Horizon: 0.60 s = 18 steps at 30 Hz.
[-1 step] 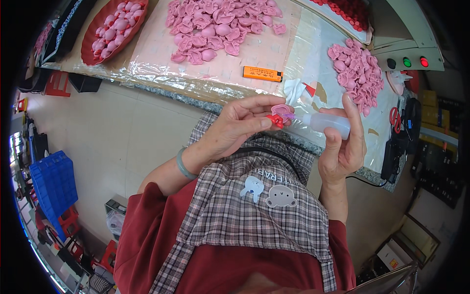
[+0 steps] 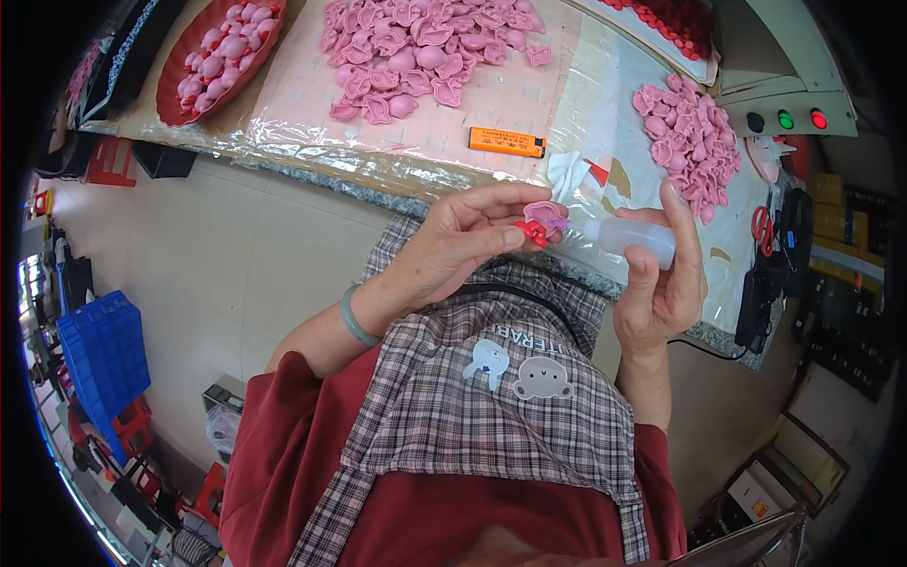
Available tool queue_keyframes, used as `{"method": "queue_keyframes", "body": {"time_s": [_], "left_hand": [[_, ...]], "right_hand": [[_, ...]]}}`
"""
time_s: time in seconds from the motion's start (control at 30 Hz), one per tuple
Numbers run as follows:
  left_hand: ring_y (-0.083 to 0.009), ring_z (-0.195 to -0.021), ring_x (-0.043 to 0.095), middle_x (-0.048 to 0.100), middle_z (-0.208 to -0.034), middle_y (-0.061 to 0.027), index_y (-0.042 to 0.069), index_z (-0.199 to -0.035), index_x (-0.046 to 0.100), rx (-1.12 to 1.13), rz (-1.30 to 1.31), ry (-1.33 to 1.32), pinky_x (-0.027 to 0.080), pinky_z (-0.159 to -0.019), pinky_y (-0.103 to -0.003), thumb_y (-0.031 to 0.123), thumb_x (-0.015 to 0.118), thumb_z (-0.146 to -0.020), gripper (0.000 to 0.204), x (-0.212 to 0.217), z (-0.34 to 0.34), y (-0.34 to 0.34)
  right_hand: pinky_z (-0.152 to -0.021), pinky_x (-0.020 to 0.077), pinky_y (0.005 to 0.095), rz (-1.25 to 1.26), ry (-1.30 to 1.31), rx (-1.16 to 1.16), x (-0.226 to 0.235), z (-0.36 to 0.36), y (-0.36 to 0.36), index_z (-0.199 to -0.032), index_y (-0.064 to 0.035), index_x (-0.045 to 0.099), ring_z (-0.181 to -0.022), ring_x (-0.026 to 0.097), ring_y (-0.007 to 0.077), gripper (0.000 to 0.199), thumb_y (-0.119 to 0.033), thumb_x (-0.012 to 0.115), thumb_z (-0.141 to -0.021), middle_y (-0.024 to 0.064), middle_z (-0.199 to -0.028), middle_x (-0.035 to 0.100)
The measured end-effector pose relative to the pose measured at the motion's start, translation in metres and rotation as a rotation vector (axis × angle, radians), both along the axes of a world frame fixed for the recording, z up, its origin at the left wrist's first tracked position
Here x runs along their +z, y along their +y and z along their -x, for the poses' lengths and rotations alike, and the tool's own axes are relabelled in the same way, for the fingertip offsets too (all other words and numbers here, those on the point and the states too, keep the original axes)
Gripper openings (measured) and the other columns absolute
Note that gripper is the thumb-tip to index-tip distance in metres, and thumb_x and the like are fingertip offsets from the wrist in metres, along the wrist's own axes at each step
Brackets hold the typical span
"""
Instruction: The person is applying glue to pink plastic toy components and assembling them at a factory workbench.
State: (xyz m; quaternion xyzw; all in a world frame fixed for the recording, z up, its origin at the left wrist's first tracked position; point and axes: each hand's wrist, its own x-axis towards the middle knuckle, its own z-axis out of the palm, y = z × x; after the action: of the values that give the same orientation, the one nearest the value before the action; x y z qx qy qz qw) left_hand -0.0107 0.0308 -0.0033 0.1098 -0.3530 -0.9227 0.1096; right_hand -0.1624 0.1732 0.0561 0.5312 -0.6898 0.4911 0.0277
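Between the thumb and fingers of my left hand (image 2: 463,231) is a small pink cupped piece (image 2: 541,212), with a red piece (image 2: 535,233) at its lower edge. My right hand (image 2: 667,283) grips a translucent squeeze bottle (image 2: 635,240) lying sideways between thumb and fingers. The bottle's thin purple nozzle (image 2: 563,225) points left and meets the pink piece; whether any liquid comes out is too small to see. Both hands are over the table's front edge, close together.
Pink cupped pieces are heaped at the back (image 2: 430,57) and in a second pile at right (image 2: 688,142). An orange lighter (image 2: 507,143), white tissue (image 2: 567,176) and red-handled scissors (image 2: 761,231) lie on the table. A red basket (image 2: 170,94) holds pink and red pieces.
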Motion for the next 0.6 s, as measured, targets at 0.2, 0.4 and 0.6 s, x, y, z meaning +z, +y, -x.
{"method": "queue_keyframes", "body": {"time_s": [0.2,0.4,0.6], "left_hand": [[-0.0262,-0.115,0.059,0.057,-0.129,-0.0195,-0.001,-0.134,0.048,-0.01,-0.009,-0.007,0.048,-0.098,-0.036,0.009,0.059,-0.092,0.045,-0.0011,0.0007,0.0],[-0.0266,-0.115,0.059,0.057,-0.129,-0.0188,-0.001,-0.133,0.048,-0.007,-0.013,-0.023,0.049,-0.097,-0.036,0.009,0.059,-0.091,0.044,-0.0012,0.0008,0.0001],[-0.027,-0.115,0.059,0.057,-0.129,-0.019,-0.001,-0.134,0.048,-0.008,-0.016,-0.021,0.049,-0.097,-0.036,0.008,0.059,-0.091,0.045,-0.0024,0.0009,-0.0001]], "right_hand": [[-0.064,0.0538,0.0308,0.045,0.063,0.035,-0.0021,0.0022,0.0,-0.126,0.008,0.051,-0.077,0.067,0.0237,0.047,-0.019,0.064,-0.09,0.0203,-0.108,0.065],[-0.062,0.0535,0.0304,0.051,0.063,0.04,-0.0016,0.0015,-0.0015,-0.125,0.0078,0.052,-0.076,0.067,0.0235,0.047,-0.019,0.066,-0.089,0.0192,-0.103,0.066],[-0.062,0.0534,0.0305,0.038,0.068,0.023,-0.0027,0.0008,-0.0009,-0.125,0.0076,0.053,-0.076,0.067,0.0234,0.047,-0.02,0.066,-0.089,0.0191,-0.101,0.066]]}}
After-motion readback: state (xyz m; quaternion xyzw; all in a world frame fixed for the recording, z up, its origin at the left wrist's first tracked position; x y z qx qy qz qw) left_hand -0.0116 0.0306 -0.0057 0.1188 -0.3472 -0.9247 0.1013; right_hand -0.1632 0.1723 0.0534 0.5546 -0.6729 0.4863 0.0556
